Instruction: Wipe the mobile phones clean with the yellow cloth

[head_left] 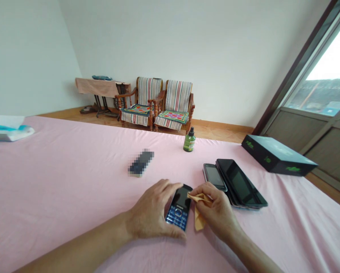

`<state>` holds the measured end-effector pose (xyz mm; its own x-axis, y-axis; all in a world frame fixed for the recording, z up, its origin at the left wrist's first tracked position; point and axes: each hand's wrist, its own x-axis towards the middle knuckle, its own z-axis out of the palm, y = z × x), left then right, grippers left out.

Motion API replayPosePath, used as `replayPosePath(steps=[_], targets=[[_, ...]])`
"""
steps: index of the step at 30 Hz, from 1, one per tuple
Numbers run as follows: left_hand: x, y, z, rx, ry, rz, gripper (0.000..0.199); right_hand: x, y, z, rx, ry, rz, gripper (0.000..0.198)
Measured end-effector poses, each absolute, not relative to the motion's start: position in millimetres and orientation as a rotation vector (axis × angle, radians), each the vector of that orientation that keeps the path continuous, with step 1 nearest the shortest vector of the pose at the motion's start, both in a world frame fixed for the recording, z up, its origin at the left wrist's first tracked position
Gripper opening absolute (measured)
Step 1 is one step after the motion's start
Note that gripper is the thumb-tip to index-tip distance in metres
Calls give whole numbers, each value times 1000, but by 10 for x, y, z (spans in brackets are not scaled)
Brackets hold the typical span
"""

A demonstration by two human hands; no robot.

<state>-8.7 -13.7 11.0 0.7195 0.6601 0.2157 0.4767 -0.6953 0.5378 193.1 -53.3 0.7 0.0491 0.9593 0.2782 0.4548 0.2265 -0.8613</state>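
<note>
A keypad mobile phone [180, 212] with blue keys and a dark screen lies face up on the pink cloth [81, 170]. My left hand [155, 212] grips it by its ends, fingers at the top and thumb by the bottom edge. Pinched in my right hand [213, 208] is an orange-yellow cleaning cloth [199, 218], its tip at the right edge of the phone's screen. Just beyond my right hand lie a silver-edged phone [215, 176] and a stack of black tablets [240, 184].
A blurred-out phone [141, 163] lies beyond my left hand. Farther back stands a green spray bottle [189, 140]. A black box [278, 155] sits at the right, a tissue pack [9, 129] at the far left. Two wooden armchairs [149, 91] stand by the wall.
</note>
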Motion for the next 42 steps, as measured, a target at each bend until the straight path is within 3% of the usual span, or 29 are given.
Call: replayPosePath(steps=[5, 16, 28, 34, 42], targets=[[-105, -126, 40, 2544, 821, 355, 126, 1915, -533, 18, -1336, -1591, 604, 30], [-104, -27, 121, 2532, 843, 115, 136, 2001, -794, 47, -1398, -1614, 622, 35], [41, 70, 67, 2474, 734, 292, 132, 2209, -1031, -67, -1269, -1670, 414, 30], [474, 323, 195, 2386, 796, 585, 121, 2356, -1021, -3, -1256, -1486, 175, 32], [1120, 686, 280, 2439, 707, 567, 118, 2472, -951, -16, -1318, -1444, 140, 27]])
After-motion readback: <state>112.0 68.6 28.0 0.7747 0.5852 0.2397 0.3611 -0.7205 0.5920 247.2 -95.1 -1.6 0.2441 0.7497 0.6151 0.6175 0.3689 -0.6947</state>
